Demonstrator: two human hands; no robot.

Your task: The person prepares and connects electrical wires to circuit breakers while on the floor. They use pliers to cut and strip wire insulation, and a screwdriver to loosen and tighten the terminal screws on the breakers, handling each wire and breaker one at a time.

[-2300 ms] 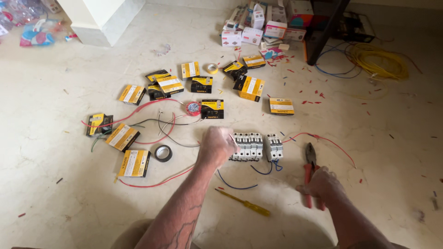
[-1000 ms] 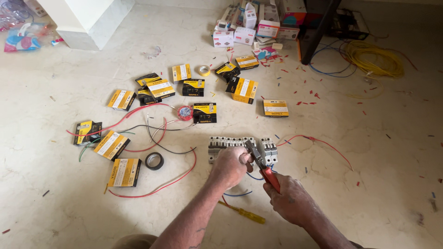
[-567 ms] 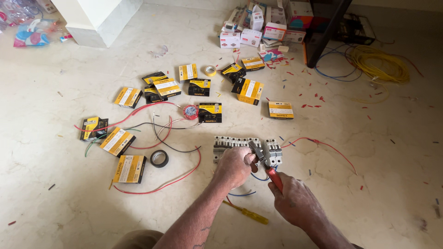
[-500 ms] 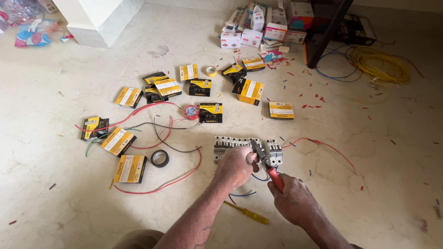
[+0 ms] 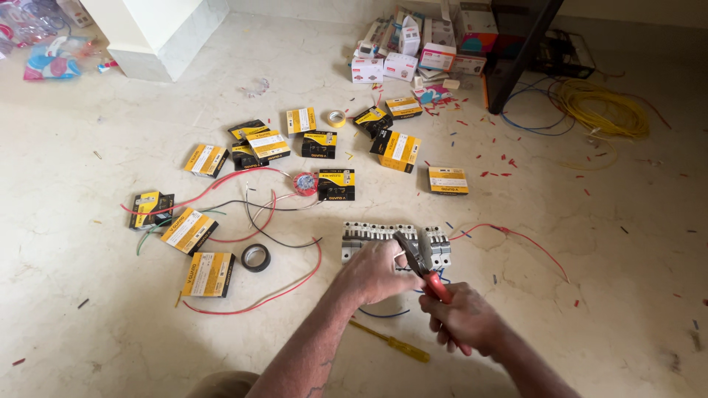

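Head view: the left hand (image 5: 377, 271) rests on the front of a row of grey circuit breakers (image 5: 394, 243) lying on the pale stone floor (image 5: 605, 243), fingers curled against them; whether it pinches anything cannot be told. The right hand (image 5: 466, 318) is clenched around the red handles of a pair of pliers (image 5: 422, 267), whose dark nose lies across the breaker row just beside the left fingertips.

A yellow-handled screwdriver (image 5: 391, 340) lies on the floor beneath the left forearm. A blue wire (image 5: 383, 315) loops out between the two arms. A red wire (image 5: 516, 239) trails right from the breakers, and more red and black wires (image 5: 265, 221) sprawl to the left, close to the left hand's side. A roll of black tape (image 5: 256, 257) sits among them, a red roll (image 5: 304, 183) farther up, and a yellow roll (image 5: 336, 118) beyond that.

Right of the breakers the floor is open, dotted only with small red wire offcuts (image 5: 509, 163). At the top edge a dark table leg (image 5: 516, 55), a yellow cable coil (image 5: 597, 110) and a heap of white cartons (image 5: 402, 51) close the space; a white pillar base (image 5: 158, 33) stands top left.

Counted: about twelve yellow-and-black boxes (image 5: 209, 274), three tape rolls, one screwdriver, one pair of pliers.
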